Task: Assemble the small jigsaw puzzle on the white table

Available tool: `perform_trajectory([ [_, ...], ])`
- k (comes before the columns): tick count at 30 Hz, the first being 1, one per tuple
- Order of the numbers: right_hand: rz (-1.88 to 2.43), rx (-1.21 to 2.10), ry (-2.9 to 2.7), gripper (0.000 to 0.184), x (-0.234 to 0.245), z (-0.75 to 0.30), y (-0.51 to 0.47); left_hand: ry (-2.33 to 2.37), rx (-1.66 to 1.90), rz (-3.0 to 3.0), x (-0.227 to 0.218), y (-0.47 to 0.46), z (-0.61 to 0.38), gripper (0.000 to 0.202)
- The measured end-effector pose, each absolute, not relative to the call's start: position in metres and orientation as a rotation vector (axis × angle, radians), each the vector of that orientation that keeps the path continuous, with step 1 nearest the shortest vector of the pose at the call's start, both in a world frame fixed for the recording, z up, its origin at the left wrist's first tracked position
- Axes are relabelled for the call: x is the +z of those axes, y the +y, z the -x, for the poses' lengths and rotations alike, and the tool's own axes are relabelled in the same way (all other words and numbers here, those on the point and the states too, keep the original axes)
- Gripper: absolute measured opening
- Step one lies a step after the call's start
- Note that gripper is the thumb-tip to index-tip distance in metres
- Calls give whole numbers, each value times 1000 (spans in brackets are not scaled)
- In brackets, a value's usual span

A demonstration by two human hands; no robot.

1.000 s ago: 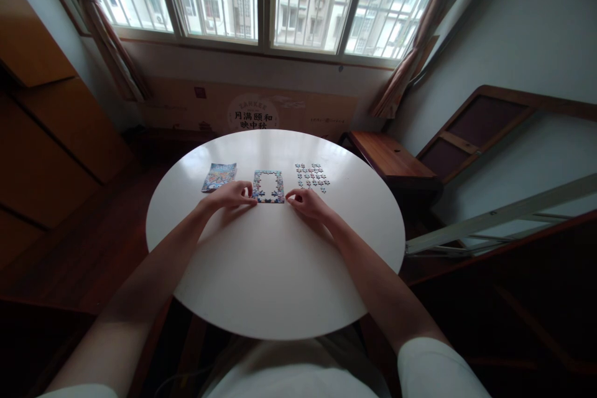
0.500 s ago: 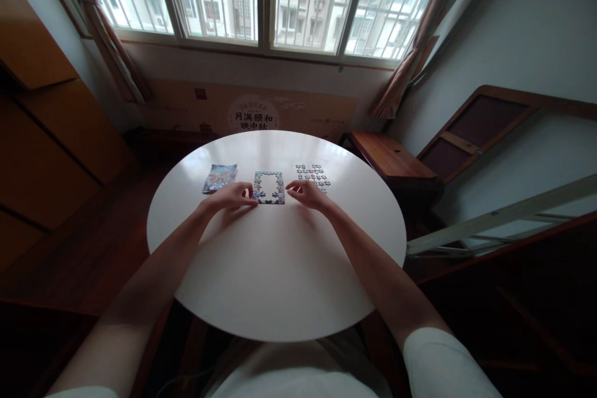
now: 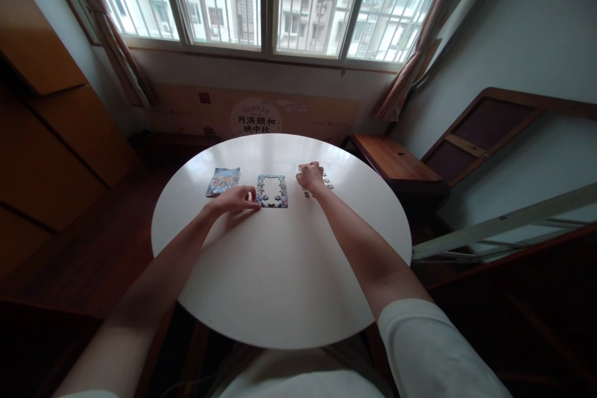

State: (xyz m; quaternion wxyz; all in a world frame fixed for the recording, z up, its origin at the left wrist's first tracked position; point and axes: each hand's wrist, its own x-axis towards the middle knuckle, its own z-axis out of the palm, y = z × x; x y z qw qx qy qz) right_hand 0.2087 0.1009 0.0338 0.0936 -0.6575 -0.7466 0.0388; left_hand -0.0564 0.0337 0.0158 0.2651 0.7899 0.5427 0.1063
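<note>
A partly joined jigsaw puzzle (image 3: 285, 191) lies flat on the white round table (image 3: 280, 273), its pieces forming a rectangular border around a bare middle. At its lower left corner rests my left hand (image 3: 237, 198), thumb and forefinger apart in a curve with nothing between them. My right hand (image 3: 310, 175) is over the loose puzzle pieces (image 3: 330, 183) to the right, fingers curled downward. The hand covers most of those pieces, and its fingertips are hidden, so what they hold cannot be made out. Left of the puzzle lies a colourful printed sheet or packet (image 3: 224, 181).
Beyond the table are a printed cardboard panel (image 3: 298, 113) and a barred window (image 3: 224, 0). A wooden bench (image 3: 396, 158) stands off the table's right side, near a pale metal frame (image 3: 504, 224). Wooden cabinets (image 3: 79, 130) stand to the left.
My right hand has left the puzzle's right edge and moved right and away from me onto the loose pieces, fingers curling down. My left hand stays by the puzzle. The view shifted slightly.
</note>
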Motion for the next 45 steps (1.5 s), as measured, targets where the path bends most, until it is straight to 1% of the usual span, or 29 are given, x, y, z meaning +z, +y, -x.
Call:
perform_trajectory([
  [4,2022,148,-2258,39,28,-199,105,1477,276,-2116,20,31,54,42],
  [10,1963,127,-2280,43,20,-195,110,1470,262,-2113,21,31,53,40],
  [15,2031,171,-2271,42,18,-197,112,1463,253,-2108,20,32,54,40],
  [23,1948,165,-2268,44,12,-196,106,1476,271,-2097,22,31,53,40],
  [26,1972,165,-2250,43,13,-197,104,1475,287,-2095,22,30,53,40],
  [33,1861,192,-2263,38,18,-195,93,1466,282,-2097,21,31,54,41],
  [41,1873,223,-2269,34,24,-197,67,1453,283,-2114,17,34,55,41],
  [45,1798,285,-2260,36,27,-201,56,1458,291,-2109,18,33,55,41],
])
